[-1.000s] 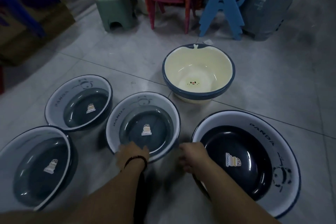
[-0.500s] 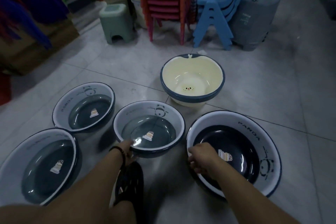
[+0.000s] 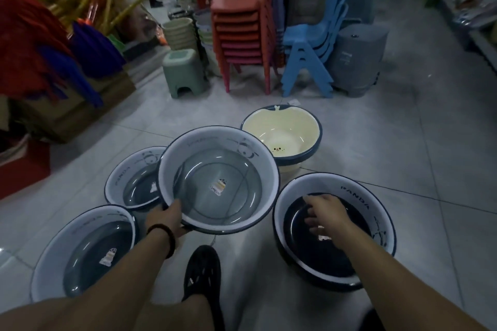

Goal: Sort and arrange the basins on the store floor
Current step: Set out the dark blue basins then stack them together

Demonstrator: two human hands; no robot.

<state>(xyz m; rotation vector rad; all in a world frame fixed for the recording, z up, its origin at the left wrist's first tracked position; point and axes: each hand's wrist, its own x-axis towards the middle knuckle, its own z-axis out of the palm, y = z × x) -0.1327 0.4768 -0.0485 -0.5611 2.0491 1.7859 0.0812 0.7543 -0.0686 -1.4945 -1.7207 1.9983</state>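
Note:
My left hand (image 3: pixel 169 217) grips the near rim of a grey panda basin (image 3: pixel 218 179) and holds it tilted up off the floor. Behind it on the floor lies a second grey basin (image 3: pixel 128 179), partly covered. A third grey basin (image 3: pixel 80 250) sits at the near left. My right hand (image 3: pixel 326 212) reaches inside the large dark navy panda basin (image 3: pixel 357 191) at the right, fingers spread over its bottom. A cream basin (image 3: pixel 285 131) with a smiley face stands beyond, stacked on another cream one.
Stacked red chairs (image 3: pixel 242 32), blue stools (image 3: pixel 309 54), a green stool (image 3: pixel 184 72) and a grey bin (image 3: pixel 357 59) line the back. A box of brooms (image 3: pixel 67 43) stands at the left. My black shoe (image 3: pixel 201 274) is between the basins.
My left hand has lifted the middle grey basin off the floor and tilted it. My right hand has moved from the navy basin's rim into its inside.

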